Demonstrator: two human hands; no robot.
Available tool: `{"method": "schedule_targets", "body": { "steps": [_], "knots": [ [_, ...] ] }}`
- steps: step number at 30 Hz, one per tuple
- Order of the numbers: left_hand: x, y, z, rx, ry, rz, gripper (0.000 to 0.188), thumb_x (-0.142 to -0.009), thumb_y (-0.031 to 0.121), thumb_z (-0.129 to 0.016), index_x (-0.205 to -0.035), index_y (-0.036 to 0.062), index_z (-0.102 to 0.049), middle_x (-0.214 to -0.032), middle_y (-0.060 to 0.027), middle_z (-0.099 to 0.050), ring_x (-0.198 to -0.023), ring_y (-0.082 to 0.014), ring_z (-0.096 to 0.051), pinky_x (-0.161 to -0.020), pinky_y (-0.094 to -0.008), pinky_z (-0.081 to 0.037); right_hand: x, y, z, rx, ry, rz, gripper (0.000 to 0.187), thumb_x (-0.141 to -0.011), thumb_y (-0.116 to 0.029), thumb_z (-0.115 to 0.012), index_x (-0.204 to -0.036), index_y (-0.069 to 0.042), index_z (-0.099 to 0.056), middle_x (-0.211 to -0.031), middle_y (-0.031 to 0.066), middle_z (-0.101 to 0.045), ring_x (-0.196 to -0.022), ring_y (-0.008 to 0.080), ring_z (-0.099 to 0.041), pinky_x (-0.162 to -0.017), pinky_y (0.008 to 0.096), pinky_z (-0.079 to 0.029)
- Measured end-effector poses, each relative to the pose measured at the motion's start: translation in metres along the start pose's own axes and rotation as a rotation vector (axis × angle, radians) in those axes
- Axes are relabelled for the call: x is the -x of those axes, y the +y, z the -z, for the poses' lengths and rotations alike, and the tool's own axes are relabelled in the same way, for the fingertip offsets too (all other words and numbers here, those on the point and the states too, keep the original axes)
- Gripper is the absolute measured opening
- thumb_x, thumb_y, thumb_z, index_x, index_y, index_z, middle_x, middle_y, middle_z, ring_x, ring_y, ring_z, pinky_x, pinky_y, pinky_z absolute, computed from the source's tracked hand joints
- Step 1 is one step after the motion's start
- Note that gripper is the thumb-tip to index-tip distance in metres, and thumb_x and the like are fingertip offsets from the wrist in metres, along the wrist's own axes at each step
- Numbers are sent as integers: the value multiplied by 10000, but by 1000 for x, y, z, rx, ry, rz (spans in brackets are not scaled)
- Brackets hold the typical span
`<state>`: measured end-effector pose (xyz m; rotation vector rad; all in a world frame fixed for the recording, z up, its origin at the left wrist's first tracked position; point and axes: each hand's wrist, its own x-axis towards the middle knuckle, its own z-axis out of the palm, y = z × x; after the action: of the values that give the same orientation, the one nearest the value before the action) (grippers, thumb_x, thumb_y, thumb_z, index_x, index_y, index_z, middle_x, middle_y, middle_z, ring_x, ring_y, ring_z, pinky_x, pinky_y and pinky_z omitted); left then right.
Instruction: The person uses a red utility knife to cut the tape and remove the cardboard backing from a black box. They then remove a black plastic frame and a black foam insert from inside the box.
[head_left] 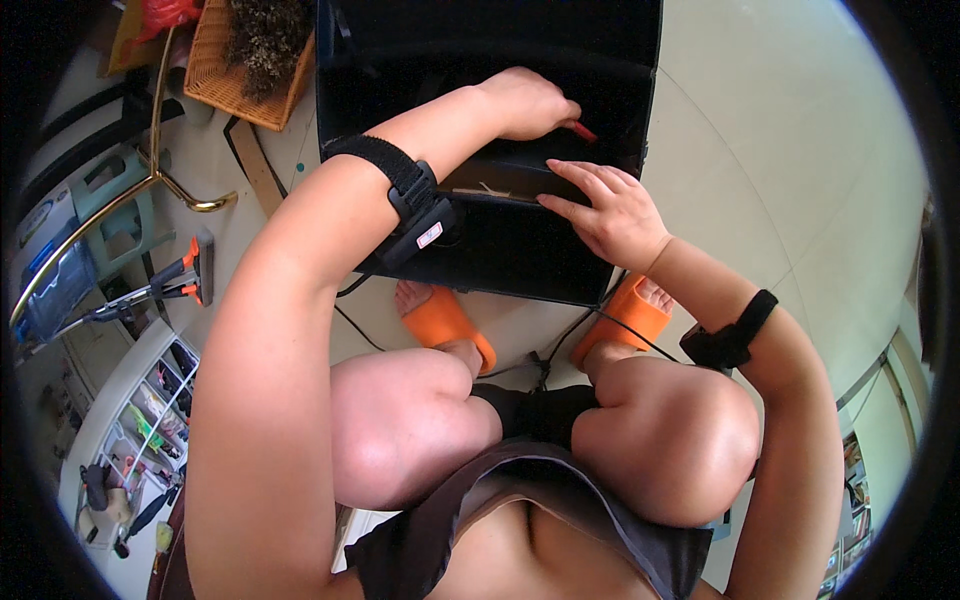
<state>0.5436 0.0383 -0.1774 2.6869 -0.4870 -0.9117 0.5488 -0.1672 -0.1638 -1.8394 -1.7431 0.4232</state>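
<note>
A large black box (480, 262) lies open on the floor in front of me. My left hand (527, 103) reaches into its far part, fingers closed on a small red stick-like thing (583, 131); most of that is hidden in the hand, so its kind does not show. My right hand (610, 212) is at the box's right side, palm down, fingers stretched out and slightly apart over the inner edge, with nothing seen in them. Between the hands runs a brown strip (505, 185) across the box, with a thin pale piece on it. The dark interior hides details.
Beside the box at the far left stands a wicker basket (205, 72) of dried flowers. A gold metal rack (158, 120), a squeegee-like tool (190, 275) and a white divided organizer (130, 420) are at left. Orange slippers (440, 318) and black cables (635, 332) lie close before the box.
</note>
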Motion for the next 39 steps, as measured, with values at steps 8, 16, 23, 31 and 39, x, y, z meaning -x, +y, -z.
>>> {"method": "schedule_targets", "body": {
  "steps": [8, 16, 23, 31, 39],
  "knots": [
    [-3, 4, -3, -78, 48, -75, 186, -824, 211, -490, -916, 159, -643, -842, -83, -645, -831, -265, -615, -701, -381, -490, 0, 0, -1, 21, -30, -9, 428, -672, -100, -600, -1092, -179, -567, -1269, 94, -432, -1084, 249, -484, -900, 362, -403],
    [0, 7, 12, -142, -35, -58, 181, -799, 173, -519, -915, 154, -656, -876, -76, -651, -863, -246, -621, -737, -366, -493, -2, -1, 1, 35, -49, -16, 441, -673, -101, -598, -1104, -187, -564, -1276, 78, -426, -1099, 241, -473, -901, 355, -402],
    [25, -14, 13, -100, -144, 29, 209, -816, 180, -524, -985, 163, -645, -917, -85, -643, -919, -241, -602, -798, -371, -468, -2, -1, 1, 30, -52, -22, 425, -674, -102, -591, -1092, -183, -571, -1274, 83, -427, -1095, 241, -476, -890, 353, -407],
    [33, -23, 12, -150, -123, 4, 205, -824, 186, -519, -981, 168, -649, -891, -81, -648, -893, -247, -608, -777, -367, -471, -2, -1, 0, 40, -49, -17, 426, -669, -101, -591, -1087, -180, -573, -1279, 81, -425, -1094, 237, -477, -881, 350, -413],
    [53, -37, 12, -188, -148, 27, 202, -830, 230, -521, -972, 169, -650, -882, -85, -648, -875, -245, -612, -757, -360, -476, -2, -1, 1, 41, -50, -23, 438, -656, -96, -598, -1085, -184, -575, -1280, 76, -424, -1095, 236, -477, -881, 347, -415]
  ]
}}
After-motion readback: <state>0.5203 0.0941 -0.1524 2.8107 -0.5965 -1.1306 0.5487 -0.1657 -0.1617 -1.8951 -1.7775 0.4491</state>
